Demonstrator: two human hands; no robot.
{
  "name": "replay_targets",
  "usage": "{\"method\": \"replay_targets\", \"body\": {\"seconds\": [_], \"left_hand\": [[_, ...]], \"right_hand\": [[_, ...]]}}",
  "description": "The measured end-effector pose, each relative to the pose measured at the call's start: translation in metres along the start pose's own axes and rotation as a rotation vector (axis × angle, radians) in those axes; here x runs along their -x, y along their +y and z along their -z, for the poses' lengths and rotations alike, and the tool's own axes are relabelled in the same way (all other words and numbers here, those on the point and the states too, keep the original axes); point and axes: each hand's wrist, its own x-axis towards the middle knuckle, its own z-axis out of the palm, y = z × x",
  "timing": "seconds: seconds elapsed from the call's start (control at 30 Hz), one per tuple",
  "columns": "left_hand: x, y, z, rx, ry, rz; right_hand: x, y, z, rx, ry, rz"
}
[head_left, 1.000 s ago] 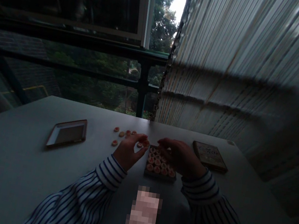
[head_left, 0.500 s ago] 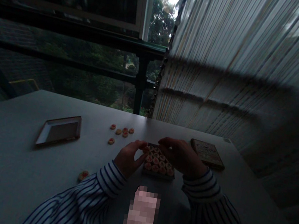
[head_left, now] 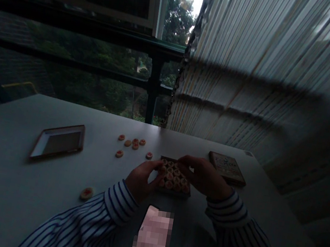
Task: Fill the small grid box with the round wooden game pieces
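A shallow open box (head_left: 173, 192) of round xiangqi pieces (head_left: 176, 180) sits on the white table, the pieces laid in rows. My left hand (head_left: 143, 177) is at the box's left side, thumb and forefinger curled in a pinch at the leftmost pieces. Whether those fingertips grip a piece or the box's edge is unclear. My right hand (head_left: 205, 176) hangs over the box's far right part, fingers bent together; whatever they hold is hidden. Just beyond my left hand lies a single piece (head_left: 149, 155) with a red mark.
Several loose pieces (head_left: 135, 146) lie farther back, and another piece (head_left: 86, 193) is near my left sleeve. An empty lid or tray (head_left: 58, 142) is at left, a flat printed box (head_left: 227, 167) at right. A phone (head_left: 151, 238) with a blurred-out screen lies in front of me.
The red-marked piece beyond my left hand now shows alone on the table; earlier a piece was at those fingertips. My left fingers have shifted to the box's left side. The view moved slightly.
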Motion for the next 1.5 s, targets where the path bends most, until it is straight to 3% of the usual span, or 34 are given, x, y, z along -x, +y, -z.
{"method": "replay_targets", "body": {"seconds": [0.47,0.73,1.0,1.1,1.3,1.5], "left_hand": [[0.008,-0.003,-0.009,0.058,-0.024,-0.002],[0.01,0.001,-0.009,0.073,-0.012,0.002],[0.007,0.006,-0.006,0.077,-0.022,0.011],[0.007,0.006,-0.005,0.14,-0.01,0.098],[0.006,0.008,-0.004,0.397,-0.121,0.396],[0.006,0.008,-0.009,0.646,-0.086,0.633]], "right_hand": [[-0.001,-0.003,-0.013,-0.12,-0.092,0.043],[-0.003,-0.004,-0.023,-0.311,-0.125,0.078],[-0.003,-0.002,-0.024,-0.441,-0.154,0.016],[-0.003,-0.003,-0.023,-0.448,-0.152,0.004],[-0.002,-0.002,-0.025,-0.519,-0.13,-0.004],[-0.002,-0.004,-0.024,-0.49,-0.092,0.014]]}}
